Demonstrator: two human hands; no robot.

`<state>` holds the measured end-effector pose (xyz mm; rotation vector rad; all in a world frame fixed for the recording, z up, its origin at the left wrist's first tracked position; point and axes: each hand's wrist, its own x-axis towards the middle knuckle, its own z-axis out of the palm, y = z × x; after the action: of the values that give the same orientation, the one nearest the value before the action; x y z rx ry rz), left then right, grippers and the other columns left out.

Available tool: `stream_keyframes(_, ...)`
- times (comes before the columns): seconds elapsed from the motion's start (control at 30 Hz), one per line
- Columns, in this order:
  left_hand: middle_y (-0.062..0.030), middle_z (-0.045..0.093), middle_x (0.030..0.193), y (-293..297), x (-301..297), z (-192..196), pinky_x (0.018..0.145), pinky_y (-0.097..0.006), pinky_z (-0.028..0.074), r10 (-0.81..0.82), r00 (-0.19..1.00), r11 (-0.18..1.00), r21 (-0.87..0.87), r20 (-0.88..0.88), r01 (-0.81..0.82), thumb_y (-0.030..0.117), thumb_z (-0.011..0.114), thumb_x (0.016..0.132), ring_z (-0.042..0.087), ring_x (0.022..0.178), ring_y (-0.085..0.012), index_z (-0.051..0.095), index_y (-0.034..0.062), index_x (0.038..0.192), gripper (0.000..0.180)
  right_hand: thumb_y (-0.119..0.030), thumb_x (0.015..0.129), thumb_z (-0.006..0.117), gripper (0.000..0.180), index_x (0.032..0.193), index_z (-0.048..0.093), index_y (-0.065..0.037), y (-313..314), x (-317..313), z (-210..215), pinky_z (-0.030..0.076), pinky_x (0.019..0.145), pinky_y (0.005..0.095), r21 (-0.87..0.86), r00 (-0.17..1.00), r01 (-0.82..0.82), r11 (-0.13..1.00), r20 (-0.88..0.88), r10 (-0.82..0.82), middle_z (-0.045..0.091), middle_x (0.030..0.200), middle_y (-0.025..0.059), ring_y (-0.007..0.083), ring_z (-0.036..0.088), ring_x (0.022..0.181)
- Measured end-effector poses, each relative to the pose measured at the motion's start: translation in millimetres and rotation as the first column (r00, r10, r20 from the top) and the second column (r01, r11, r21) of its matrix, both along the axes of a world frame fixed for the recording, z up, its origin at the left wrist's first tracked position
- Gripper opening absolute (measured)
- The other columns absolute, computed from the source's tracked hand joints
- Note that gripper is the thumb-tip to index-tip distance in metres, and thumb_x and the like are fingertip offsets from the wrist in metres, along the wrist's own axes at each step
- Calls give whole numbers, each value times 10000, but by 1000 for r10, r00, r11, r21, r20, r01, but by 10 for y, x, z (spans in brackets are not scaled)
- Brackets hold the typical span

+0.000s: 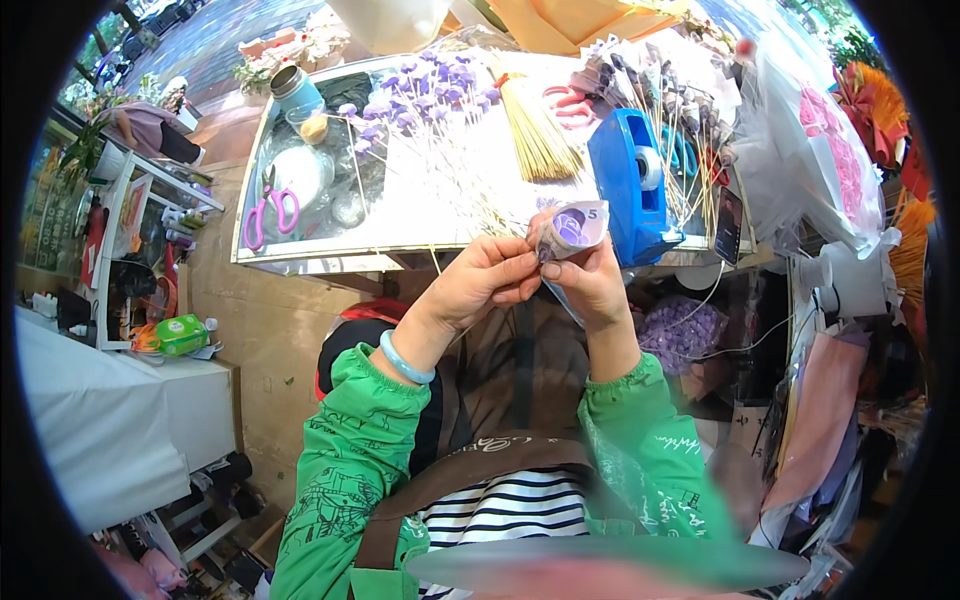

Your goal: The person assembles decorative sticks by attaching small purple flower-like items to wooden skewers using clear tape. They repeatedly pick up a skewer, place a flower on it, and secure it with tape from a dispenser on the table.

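A banknote curled into a cone wraps round a small purple flower head, just beyond the table's front edge. My left hand pinches the lower end of the cone, thumb and forefinger pressed together. From the other side my right hand grips the same cone, its thumb against the base and fingers behind. Whether a stem runs down from the flower is hard to make out between the hands. A blue tape dispenser stands on the table close to my right hand.
Purple flowers on thin stems and a bundle of straw-coloured sticks lie on the white table. Purple-handled scissors and a jar are at the left. A phone and wrapped bouquets are at the right.
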<state>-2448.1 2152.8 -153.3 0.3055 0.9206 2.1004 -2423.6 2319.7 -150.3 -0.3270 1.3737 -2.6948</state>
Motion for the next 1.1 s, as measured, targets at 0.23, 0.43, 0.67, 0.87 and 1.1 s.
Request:
stream_keyframes(0.23,-20,555,695,-2,9,-5,465,-139,277,-89,993,994,65,-74,94,174,534,921,397,528,-22,606,12,924,176,-26,649,747,291,896,595,-5,-28,37,12,421,797,250,23,998,28,999,-53,-27,534,949,90,161,532,897)
stream_keyframes(0.43,-14,558,698,11,29,-3,466,-134,279,15,1000,1000,7,-13,-15,172,529,925,392,524,-11,603,14,945,176,-3,708,719,286,959,581,6,-42,72,15,450,782,259,32,997,74,997,10,-74,566,961,75,143,552,891)
stream_keyframes(0.67,-8,566,710,25,21,-6,473,-130,285,21,999,999,-39,-48,-22,182,531,925,398,530,-6,601,12,965,188,3,757,701,263,994,587,19,-62,100,2,480,760,260,113,987,163,980,-19,-162,632,911,57,121,589,853)
stream_keyframes(0.87,-6,570,720,8,26,-23,480,-130,299,-4,998,999,-34,-61,1,185,540,921,422,554,-9,600,9,968,192,-6,762,701,280,1016,583,7,-50,139,15,462,773,255,182,987,158,971,-36,-154,629,924,46,118,580,870)
stream_keyframes(1.1,-23,577,789,21,-4,-50,551,-173,392,135,990,985,112,-30,-130,161,556,908,485,634,-60,592,-12,1012,204,-58,796,667,470,1209,453,3,-85,147,-151,418,815,244,220,989,146,964,-54,-138,560,1024,30,88,515,899)
